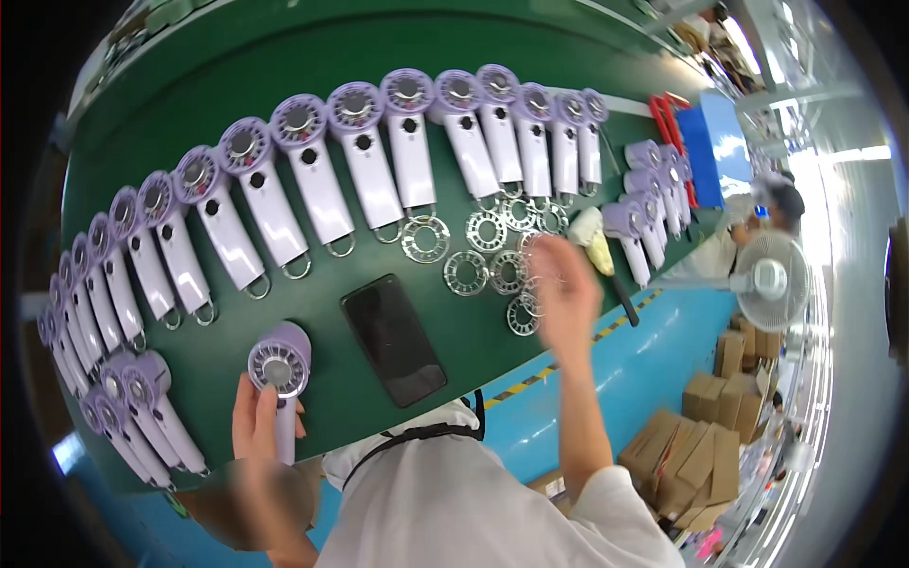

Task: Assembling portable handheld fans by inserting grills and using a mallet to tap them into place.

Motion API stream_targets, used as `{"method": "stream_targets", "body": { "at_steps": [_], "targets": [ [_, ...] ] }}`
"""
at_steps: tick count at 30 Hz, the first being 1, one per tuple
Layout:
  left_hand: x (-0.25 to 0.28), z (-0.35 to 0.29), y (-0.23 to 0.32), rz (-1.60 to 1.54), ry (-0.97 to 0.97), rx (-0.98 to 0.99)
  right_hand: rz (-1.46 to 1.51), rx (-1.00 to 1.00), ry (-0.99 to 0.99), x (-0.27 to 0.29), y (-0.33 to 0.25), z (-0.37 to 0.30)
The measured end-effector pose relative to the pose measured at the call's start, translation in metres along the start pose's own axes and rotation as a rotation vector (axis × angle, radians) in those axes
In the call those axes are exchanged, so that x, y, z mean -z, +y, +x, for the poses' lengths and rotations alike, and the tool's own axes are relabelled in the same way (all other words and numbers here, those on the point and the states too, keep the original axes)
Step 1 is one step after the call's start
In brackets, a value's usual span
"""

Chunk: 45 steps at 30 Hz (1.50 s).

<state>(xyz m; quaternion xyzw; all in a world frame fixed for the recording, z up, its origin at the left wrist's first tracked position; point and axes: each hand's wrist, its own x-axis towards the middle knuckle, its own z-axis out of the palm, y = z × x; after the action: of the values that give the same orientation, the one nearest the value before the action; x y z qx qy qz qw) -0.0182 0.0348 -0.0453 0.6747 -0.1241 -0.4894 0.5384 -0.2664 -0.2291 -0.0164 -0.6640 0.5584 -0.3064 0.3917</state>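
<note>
In my left hand (pixel 254 421), at the near left of the table, is a lilac and white handheld fan (pixel 295 343); its round head faces up and my fingers wrap its handle. My right hand (pixel 566 301) hovers over or touches the right side of a group of clear plastic rings (pixel 466 273). Motion blurs its fingers, so I cannot tell whether it grips a ring. A long curved row of similar handheld fans (pixel 313 185), with wrist loops at the handle ends, lies beyond the rings. Between my hands lies a black smartphone (pixel 393 339).
More fans stand grouped at the near left (pixel 151 402) and right end (pixel 646 213) of the green table (pixel 492 355). Near my right hand lie a white and yellowish lump (pixel 595 239) and a dark-handled tool (pixel 625 301). A blue bin (pixel 712 151) sits at far right; cardboard boxes (pixel 686 469) stand below.
</note>
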Motion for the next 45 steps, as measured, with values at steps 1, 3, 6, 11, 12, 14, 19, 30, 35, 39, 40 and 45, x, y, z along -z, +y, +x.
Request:
{"method": "stream_targets", "body": {
  "at_steps": [1,3,6,11,12,14,19,30,35,39,40,45],
  "targets": [
    [0.002,-0.002,-0.001,0.014,0.048,0.007,-0.193,0.233,0.190,0.027,0.046,0.015],
    [0.003,-0.002,0.010,-0.006,0.088,0.103,-0.562,0.328,0.270,0.078,0.096,0.021],
    [-0.009,0.012,0.017,-0.002,0.076,0.117,-0.874,0.279,0.147,0.157,0.188,0.022],
    [0.003,0.012,0.013,0.154,0.073,0.074,-1.021,0.427,0.046,0.138,0.139,0.022],
    [0.003,0.012,0.016,0.179,0.071,0.054,-1.004,0.484,0.055,0.129,0.117,0.013],
    [0.004,0.006,0.020,0.197,0.043,0.029,-0.877,0.375,0.022,0.133,0.094,0.005],
    [0.009,0.007,0.014,0.208,-0.002,0.032,0.002,-0.074,-0.229,0.052,0.016,-0.027],
    [0.013,0.007,0.006,0.250,0.047,0.003,-0.520,0.584,-0.894,-0.068,-0.091,-0.038],
    [0.013,0.007,0.005,0.263,0.046,-0.012,-0.509,0.659,-0.774,-0.066,-0.094,-0.043],
    [0.013,0.009,0.003,0.275,0.036,-0.002,-0.646,0.737,-0.794,-0.076,-0.086,-0.047],
    [0.014,0.010,0.003,0.277,0.029,-0.006,-0.668,0.742,-0.786,-0.075,-0.088,-0.048],
    [0.012,0.007,0.007,0.248,0.027,0.024,-0.545,0.675,-0.662,-0.051,-0.078,-0.056]
  ]
}}
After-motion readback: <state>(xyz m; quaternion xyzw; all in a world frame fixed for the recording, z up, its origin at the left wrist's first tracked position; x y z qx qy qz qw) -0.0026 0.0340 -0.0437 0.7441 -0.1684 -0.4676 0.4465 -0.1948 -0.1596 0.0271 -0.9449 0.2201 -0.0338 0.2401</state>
